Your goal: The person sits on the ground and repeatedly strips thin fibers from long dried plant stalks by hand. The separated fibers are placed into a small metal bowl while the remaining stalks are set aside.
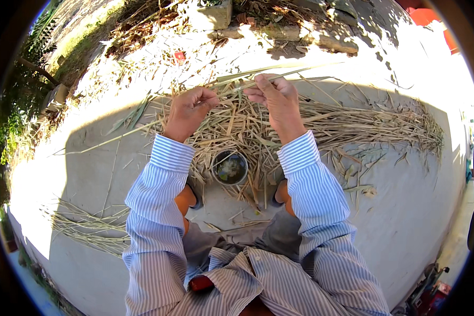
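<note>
My left hand (191, 111) is closed in a pinch, thumb against fingers, over the pile of dry stalks. A long, thin, pale stalk (122, 138) runs out from beside it toward the lower left. My right hand (279, 102) pinches a narrow green-tan stalk (299, 70) whose tip reaches up to the right. The two look like one piece passing through both hands, though the fingers partly hide it. Below the hands lies a heap of short, dry stalk pieces (231, 124). A round bowl of murky liquid (230, 168) stands at its near edge, between my feet.
A thick bundle of dry stalks (374, 125) stretches to the right over the grey concrete floor (400, 195). A smaller bunch of greenish stalks (92, 229) lies at left. Beyond are a concrete block (210, 16), a log (321, 41) and a small red object (179, 58).
</note>
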